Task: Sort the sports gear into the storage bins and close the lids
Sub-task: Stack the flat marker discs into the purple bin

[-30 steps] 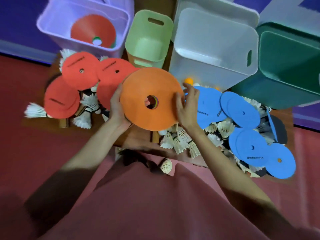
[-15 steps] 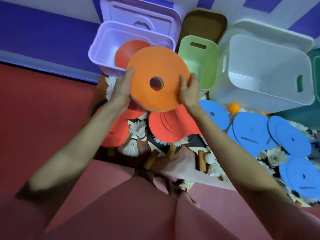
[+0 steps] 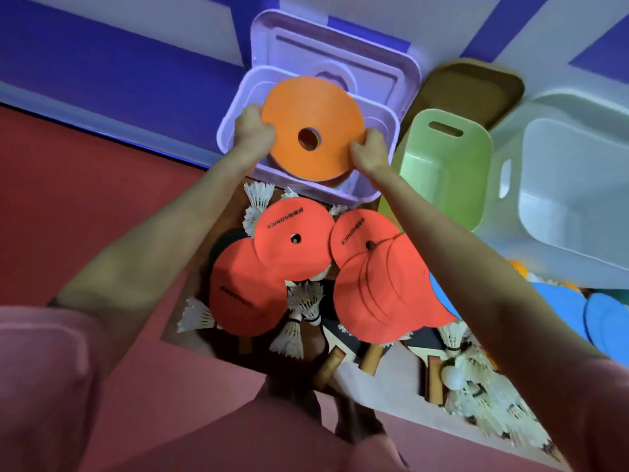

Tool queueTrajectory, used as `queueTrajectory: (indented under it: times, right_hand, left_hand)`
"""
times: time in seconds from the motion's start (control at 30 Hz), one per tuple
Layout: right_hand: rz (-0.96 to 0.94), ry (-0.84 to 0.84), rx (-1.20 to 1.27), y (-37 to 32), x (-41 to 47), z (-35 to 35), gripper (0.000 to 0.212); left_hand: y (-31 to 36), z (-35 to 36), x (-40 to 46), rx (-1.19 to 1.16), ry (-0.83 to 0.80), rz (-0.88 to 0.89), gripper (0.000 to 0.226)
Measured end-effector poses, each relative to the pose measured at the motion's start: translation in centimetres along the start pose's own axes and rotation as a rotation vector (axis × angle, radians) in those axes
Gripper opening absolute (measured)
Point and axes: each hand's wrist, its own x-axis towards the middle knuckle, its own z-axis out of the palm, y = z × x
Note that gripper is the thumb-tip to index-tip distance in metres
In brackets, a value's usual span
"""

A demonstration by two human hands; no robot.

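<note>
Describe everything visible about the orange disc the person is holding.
The orange disc is flat and round with a matte, foam-like face and a round centre hole. It tops a stack of discs whose edges show beneath. The left hand and right hand grip opposite edges, holding it tilted over the open lilac bin.

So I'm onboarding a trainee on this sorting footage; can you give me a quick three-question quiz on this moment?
1. True or false: both hands grip the orange disc stack.
2. Over which bin is the stack held? A) green bin B) lilac bin C) white bin
3. Fill in: the loose red discs lie among white ____.

Key:
1. True: the left hand and the right hand hold opposite edges.
2. B
3. shuttlecocks
</note>
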Motion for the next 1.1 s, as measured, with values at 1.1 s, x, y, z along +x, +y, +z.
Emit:
queueTrajectory:
  times: [1.1]
  right_hand:
    - [-0.002, 0.169, -0.307, 20.4, -22.3, -14.3, 0.032]
  left_hand:
    - [1.7, 12.1, -18.1, 0.018, -0.417, 0.487, 0.025]
